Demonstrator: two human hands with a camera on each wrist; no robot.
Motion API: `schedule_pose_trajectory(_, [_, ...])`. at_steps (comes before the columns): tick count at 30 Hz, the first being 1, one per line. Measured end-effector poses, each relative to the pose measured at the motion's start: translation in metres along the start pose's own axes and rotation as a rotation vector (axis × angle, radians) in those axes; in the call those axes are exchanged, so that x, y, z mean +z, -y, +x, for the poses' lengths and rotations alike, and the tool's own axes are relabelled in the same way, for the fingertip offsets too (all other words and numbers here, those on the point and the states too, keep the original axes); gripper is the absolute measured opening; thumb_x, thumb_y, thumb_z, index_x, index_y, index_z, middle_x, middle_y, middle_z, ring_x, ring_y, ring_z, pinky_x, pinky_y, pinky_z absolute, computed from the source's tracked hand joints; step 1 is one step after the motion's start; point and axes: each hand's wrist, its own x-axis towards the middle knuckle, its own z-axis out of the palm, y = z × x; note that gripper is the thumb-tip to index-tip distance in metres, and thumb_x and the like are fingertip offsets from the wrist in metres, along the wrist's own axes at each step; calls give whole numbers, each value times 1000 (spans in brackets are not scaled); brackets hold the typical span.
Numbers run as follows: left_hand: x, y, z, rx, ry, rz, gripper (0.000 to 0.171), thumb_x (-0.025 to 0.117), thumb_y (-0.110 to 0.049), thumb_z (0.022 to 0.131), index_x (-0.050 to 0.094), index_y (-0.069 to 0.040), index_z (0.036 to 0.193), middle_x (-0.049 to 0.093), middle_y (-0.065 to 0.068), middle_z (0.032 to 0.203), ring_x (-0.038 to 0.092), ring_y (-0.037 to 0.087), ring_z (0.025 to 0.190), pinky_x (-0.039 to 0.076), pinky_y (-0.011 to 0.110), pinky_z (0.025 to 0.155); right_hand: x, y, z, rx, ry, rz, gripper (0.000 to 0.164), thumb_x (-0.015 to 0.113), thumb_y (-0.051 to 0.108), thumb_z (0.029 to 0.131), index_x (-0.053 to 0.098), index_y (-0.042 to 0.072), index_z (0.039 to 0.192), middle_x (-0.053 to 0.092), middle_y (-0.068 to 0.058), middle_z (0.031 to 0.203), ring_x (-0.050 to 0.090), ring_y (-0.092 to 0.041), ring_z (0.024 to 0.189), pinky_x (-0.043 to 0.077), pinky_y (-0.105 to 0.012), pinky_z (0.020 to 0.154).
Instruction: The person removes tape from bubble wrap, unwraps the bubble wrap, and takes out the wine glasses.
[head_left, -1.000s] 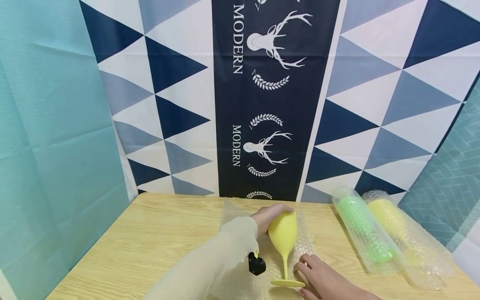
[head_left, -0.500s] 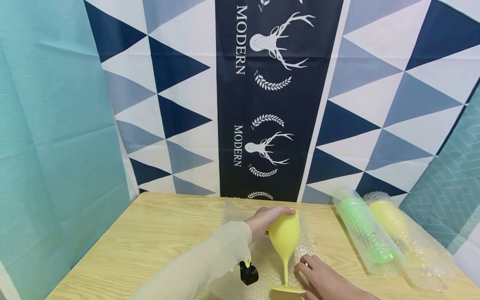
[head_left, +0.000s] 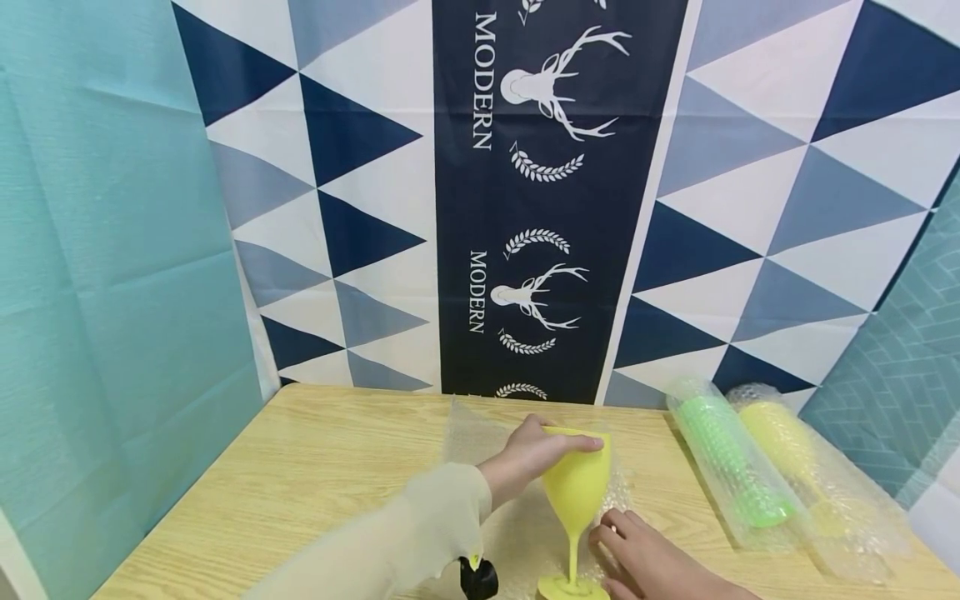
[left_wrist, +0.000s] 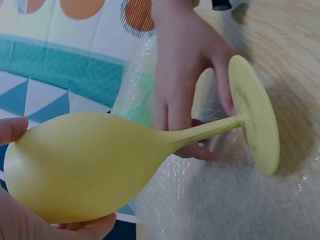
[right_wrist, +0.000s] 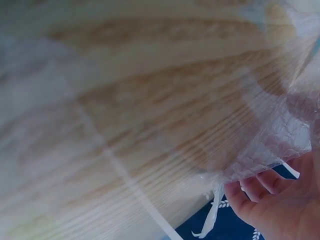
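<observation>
My left hand [head_left: 528,458] grips a yellow wine goblet [head_left: 576,487] around the rim of its bowl. Its thumb lies along one side of the rim and the fingers wrap the far side. The goblet stands foot-down, tilted slightly, and in the left wrist view its stem and round foot [left_wrist: 255,117] show above the bubble wrap. A sheet of bubble wrap [head_left: 517,546] is spread flat beneath. My right hand [head_left: 648,557] rests on the wrap just right of the stem, fingers loosely bent; in the right wrist view its fingertips are at the wrap's edge [right_wrist: 250,172].
A green item [head_left: 723,458] in bubble wrap lies at the right of the wooden table [head_left: 315,467]. Beside it lies another wrapped yellow goblet [head_left: 780,442]. A patterned cloth [head_left: 360,208] hangs at the back, with a teal curtain [head_left: 112,292] at the left.
The goblet's foot has moved lower and nearer to me, and its bowl has shifted a little right. My left forearm has moved left and back. My right hand has stayed nearly still.
</observation>
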Motion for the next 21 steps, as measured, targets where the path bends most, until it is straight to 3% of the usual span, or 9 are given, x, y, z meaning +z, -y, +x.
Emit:
schedule_pose_trajectory(7, [-6,5,-11,84,54,-25,65,82,-39,67,51,-15,119,60,2,104,56,16,92,49,33,82,-1,0,0,51,56,18,33,64,44,88,58,19,108,50,12,101,43,-1,86,45,-27,69])
schedule_pose_trajectory(13, [-15,10,-20,169,107,-37,61,82,-33,70,51,-15,119,59,1,103,55,14,90,46,25,73,1,-2,-2,19,11,-18,37,60,45,91,56,19,117,55,8,112,49,-3,92,49,-29,73])
schedule_pose_trajectory(16, [-19,12,-23,188,132,-51,59,81,-30,70,50,-16,118,59,1,102,55,13,89,46,23,71,1,-2,-3,9,-2,-33,44,58,46,92,54,18,125,56,5,118,51,-5,95,51,-30,75])
schedule_pose_trajectory(21, [-25,16,-27,215,181,-90,58,81,-27,71,50,-15,118,61,1,103,56,12,89,47,23,74,-3,0,-3,48,50,-6,52,58,47,92,50,17,133,56,3,122,53,-8,99,52,-33,78])
